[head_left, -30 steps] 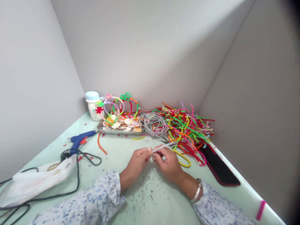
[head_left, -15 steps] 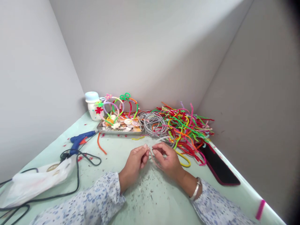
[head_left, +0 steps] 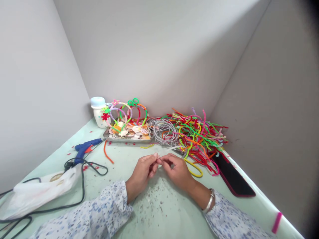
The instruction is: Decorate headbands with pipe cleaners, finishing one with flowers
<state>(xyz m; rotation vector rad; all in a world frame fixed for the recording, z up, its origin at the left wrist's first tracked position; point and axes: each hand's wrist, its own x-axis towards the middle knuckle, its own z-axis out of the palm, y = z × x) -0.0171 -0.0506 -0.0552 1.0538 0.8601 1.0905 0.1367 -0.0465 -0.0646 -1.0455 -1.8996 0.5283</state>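
Observation:
My left hand (head_left: 143,168) and my right hand (head_left: 177,169) meet fingertip to fingertip above the middle of the table. Both are closed in a pinch on a pale pink pipe cleaner (head_left: 159,158), of which only a small bit shows between the fingers. Just behind my right hand a whitish strand (head_left: 174,147) reaches toward the coil of grey wire (head_left: 165,131). A bent yellow pipe cleaner (head_left: 195,170) lies to the right of that hand. Dark specks are scattered on the table below my hands.
At the back, a metal tray (head_left: 129,140) holds shells and pipe-cleaner hoops, beside a white jar (head_left: 99,116). Many coloured pipe cleaners (head_left: 199,136) lie heaped at right, by a black flat object (head_left: 235,179). A blue glue gun (head_left: 83,149), its cord and a plastic bag (head_left: 42,196) lie left.
My right fingertips have moved left to meet my left fingertips. The pale pink pipe cleaner, which showed as a strand by my right hand, is now mostly hidden.

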